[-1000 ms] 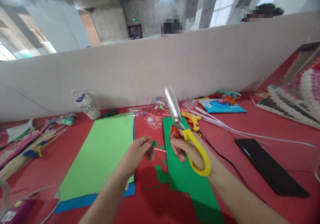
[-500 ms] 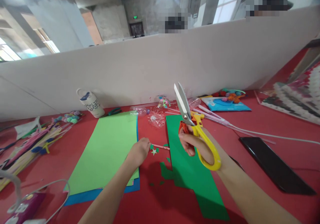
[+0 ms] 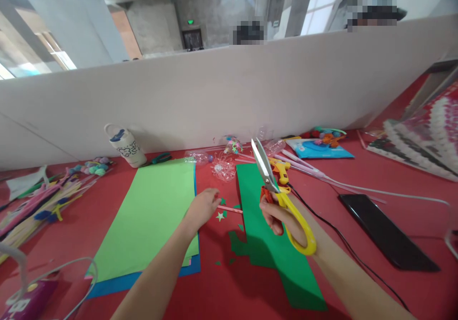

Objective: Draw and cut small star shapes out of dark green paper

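My right hand [image 3: 272, 215] is wrapped round the handles of large scissors [image 3: 264, 167], one loop yellow, the other red. Their blades point up and are slightly parted over a dark green sheet [image 3: 272, 243] with a cut-out edge. My left hand [image 3: 203, 208] is over the right edge of a light green sheet [image 3: 153, 215]; its fingertips look slightly apart and nothing shows between them. Just right of those fingers, a thin pink stick [image 3: 231, 209] lies on the table. Around it are a pale star [image 3: 220, 216], a small green star [image 3: 223, 201] and green paper scraps [image 3: 238, 243].
Behind the sheets are a clear plastic flower-like piece [image 3: 223, 167], a yellow glue gun [image 3: 282, 170] with a black cable, and a blue packet [image 3: 320, 149]. A tumbler [image 3: 129, 148] stands back left. A black phone-like slab [image 3: 388, 232] lies right; pipe cleaners [image 3: 46, 201] lie left.
My left hand has parted its fingers and come away from the pink stick, uncovering a green star. My right hand has lowered the scissors slightly. The view has shifted a little.
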A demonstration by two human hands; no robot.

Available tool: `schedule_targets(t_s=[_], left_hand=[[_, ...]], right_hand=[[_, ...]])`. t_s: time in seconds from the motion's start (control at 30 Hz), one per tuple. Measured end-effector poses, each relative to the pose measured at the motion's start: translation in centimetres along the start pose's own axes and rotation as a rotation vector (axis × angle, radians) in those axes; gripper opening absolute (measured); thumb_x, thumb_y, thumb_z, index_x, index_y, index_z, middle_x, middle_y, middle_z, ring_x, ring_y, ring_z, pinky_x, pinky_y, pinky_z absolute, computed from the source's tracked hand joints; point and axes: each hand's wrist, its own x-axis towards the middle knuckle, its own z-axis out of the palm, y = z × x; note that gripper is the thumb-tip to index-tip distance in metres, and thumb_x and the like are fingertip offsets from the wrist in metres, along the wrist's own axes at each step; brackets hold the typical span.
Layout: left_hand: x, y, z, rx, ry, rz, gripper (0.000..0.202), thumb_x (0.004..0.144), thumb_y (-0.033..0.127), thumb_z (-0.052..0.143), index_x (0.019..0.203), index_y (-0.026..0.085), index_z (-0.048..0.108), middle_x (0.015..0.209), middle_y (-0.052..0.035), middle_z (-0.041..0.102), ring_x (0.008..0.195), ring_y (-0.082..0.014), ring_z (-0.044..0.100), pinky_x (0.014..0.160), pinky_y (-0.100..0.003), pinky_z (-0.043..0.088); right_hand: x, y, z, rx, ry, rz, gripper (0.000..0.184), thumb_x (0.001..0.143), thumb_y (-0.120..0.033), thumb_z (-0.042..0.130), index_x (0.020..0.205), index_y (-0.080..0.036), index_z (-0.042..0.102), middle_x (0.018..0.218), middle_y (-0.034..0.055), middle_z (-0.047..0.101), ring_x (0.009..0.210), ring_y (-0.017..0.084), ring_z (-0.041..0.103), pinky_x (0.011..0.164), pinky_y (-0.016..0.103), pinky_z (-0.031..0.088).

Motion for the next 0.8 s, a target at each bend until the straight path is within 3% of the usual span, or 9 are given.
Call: schedule_targets(t_s=[0.13, 0.27, 0.5, 0.8], left_hand=[[-2.6, -0.1, -0.4, 0.039, -0.041, 0.022, 0.032, 0.089, 0.033, 0.055, 0.117, 0.017, 0.056, 0.117, -0.0088, 0.059, 0.097, -0.0208, 0.061, 0.081, -0.042, 0.053], [-4.2, 0.6, 0.4, 0.107, -0.072, 0.064, 0.031, 0.089, 0.033, 0.056, 0.116, 0.016, 0.056, 0.115, -0.0085, 0.06, 0.095, -0.0206, 0.061, 0.08, -0.041, 0.053], [-3.5, 1.4, 2.5, 0.306, -0.083, 0.119, 0.034, 0.089, 0.033, 0.056, 0.119, 0.017, 0.055, 0.12, -0.0093, 0.058, 0.1, -0.0222, 0.06, 0.083, -0.044, 0.052], [-3.8, 1.0, 1.8, 0.363, -0.063, 0.173, 0.031, 0.089, 0.032, 0.055, 0.116, 0.017, 0.056, 0.117, -0.0088, 0.059, 0.097, -0.0209, 0.061, 0.082, -0.042, 0.052]], right_hand=[[0.3, -0.8, -0.3, 0.005, 0.0, -0.021, 0.035, 0.076, -0.046, 0.056, 0.055, -0.021, 0.043, 0.04, -0.007, 0.043, 0.032, 0.008, 0.041, 0.035, 0.022, 0.032], [0.9, -1.8, 0.1, 0.028, -0.015, -0.071, 0.033, 0.079, -0.043, 0.056, 0.058, -0.021, 0.045, 0.045, -0.007, 0.045, 0.036, 0.007, 0.041, 0.038, 0.021, 0.034], [1.4, -2.7, 1.1, 0.039, -0.038, -0.119, 0.027, 0.078, -0.037, 0.056, 0.059, -0.02, 0.047, 0.047, -0.0063, 0.048, 0.036, 0.007, 0.043, 0.037, 0.021, 0.034], [1.5, -2.3, -0.6, 0.046, -0.042, -0.12, 0.032, 0.081, -0.04, 0.052, 0.057, -0.02, 0.044, 0.045, -0.0069, 0.044, 0.036, 0.007, 0.043, 0.039, 0.022, 0.035]])
